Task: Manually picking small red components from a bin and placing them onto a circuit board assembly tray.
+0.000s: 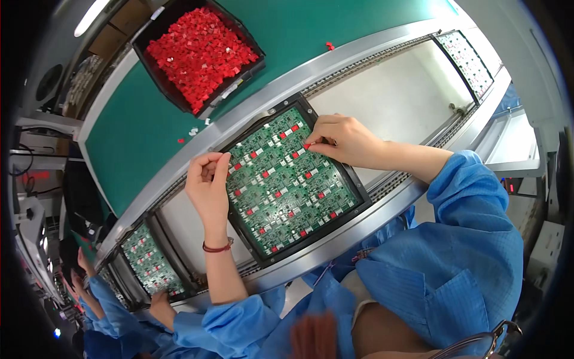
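Note:
A green circuit board panel (281, 206), dotted with red and white connectors, sits in a black frame (359, 194) in front of me. Between the thumb and fingertips of my right hand (348, 140) is a small red connector (308, 145), held at the panel's upper right part. My left hand (206, 185) is at the panel's left edge, its fingers curled and the thumb pressed to the index finger. Whatever those fingertips may hold is too small or hidden to make out.
A black bin (260, 63) full of red connectors (200, 54) stands on the green tabletop (299, 30) beyond the conveyor rail (382, 45). More framed boards lie along the line, one at the far right (465, 60), one at the left (150, 257). Other people in blue work at the left.

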Available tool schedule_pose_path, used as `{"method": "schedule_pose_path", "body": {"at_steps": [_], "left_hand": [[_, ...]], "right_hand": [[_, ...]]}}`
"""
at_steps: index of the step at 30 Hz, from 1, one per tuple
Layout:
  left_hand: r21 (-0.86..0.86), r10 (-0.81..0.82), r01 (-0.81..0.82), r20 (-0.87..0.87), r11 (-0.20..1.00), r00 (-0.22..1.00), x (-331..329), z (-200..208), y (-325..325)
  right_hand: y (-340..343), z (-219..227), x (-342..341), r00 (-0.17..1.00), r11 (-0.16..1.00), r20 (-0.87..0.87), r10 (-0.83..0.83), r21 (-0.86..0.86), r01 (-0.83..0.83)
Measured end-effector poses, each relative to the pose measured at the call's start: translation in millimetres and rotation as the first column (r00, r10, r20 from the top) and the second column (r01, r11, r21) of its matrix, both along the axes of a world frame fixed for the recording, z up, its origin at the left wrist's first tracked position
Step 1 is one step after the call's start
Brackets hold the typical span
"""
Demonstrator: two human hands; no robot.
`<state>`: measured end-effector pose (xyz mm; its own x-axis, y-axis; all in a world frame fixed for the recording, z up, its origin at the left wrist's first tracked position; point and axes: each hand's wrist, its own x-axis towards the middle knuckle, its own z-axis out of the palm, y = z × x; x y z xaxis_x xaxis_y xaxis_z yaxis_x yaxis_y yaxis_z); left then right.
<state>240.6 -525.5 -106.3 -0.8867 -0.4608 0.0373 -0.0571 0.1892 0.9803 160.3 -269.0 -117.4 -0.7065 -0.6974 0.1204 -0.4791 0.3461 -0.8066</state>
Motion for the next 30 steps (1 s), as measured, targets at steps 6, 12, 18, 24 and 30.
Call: {"method": "schedule_pose_path", "body": {"at_steps": [6, 12, 18, 24, 30], "left_hand": [[0.114, -0.245, 0.246, -0.020, 0.963, 0.969, 0, -1, -10], [-0.036, -0.327, 0.330, 0.073, 0.943, 0.942, 10, 4, -23], [-0.035, -0.316, 0.331, 0.217, 0.943, 0.923, 13, 7, -19], [-0.322, -0.309, 0.385, 0.262, 0.865, 0.914, 20, 16, -2], [-0.613, -0.339, 0.479, 0.338, 0.628, 0.878, 23, 14, 5]], "right_hand": [[-4, -7, 4, 0.970, 1.000, -0.242, 0.004, 0.012, -0.001], [-9, -6, 9, 0.963, 0.997, -0.268, -0.027, 0.058, 0.044], [-7, -7, 9, 0.896, 0.994, -0.443, 0.032, 0.106, 0.017], [-6, -4, 11, 0.852, 0.970, -0.515, 0.097, 0.241, 0.036], [-4, -8, 12, 0.861, 0.975, -0.504, 0.067, 0.214, 0.050]]}}
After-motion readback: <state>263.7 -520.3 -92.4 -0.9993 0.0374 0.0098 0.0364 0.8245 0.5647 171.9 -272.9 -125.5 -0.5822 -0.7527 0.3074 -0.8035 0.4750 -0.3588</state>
